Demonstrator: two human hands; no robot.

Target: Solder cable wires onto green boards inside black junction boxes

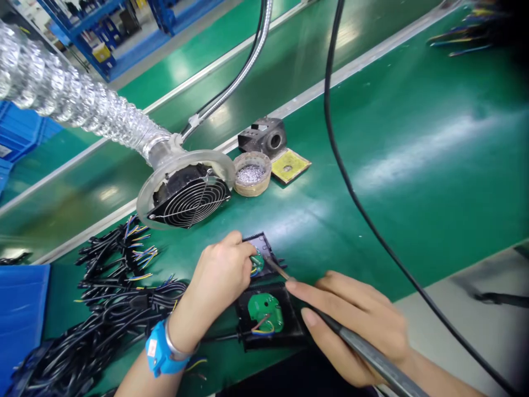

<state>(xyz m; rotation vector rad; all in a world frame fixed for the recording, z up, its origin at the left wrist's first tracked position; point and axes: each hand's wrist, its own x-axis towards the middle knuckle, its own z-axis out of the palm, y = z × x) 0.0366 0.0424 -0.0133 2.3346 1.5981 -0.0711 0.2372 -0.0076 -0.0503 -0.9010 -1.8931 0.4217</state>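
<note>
My right hand (359, 325) grips a soldering iron (378, 361), its tip reaching the small green circuit board (259, 260) in the farther black housing (268, 242). Whether the tip touches the board I cannot tell. My left hand (223, 262) is closed in a pinch at that board's left edge; its fingers hide what they hold. A blue wrist strap (165, 350) is on the left wrist. Closer to me lies a second black housing (292, 317) with a round green board (264, 309), and coloured wires on it. A black cable runs out of its left side.
Bundled black cables (136, 303) with bare coloured ends lie left. A fume extractor fan (194, 201) hangs beyond my left hand. Behind stand a solder pot (252, 179), a yellow sponge (291, 165) and an iron holder (264, 137). The iron's black cord (351, 187) crosses the right side.
</note>
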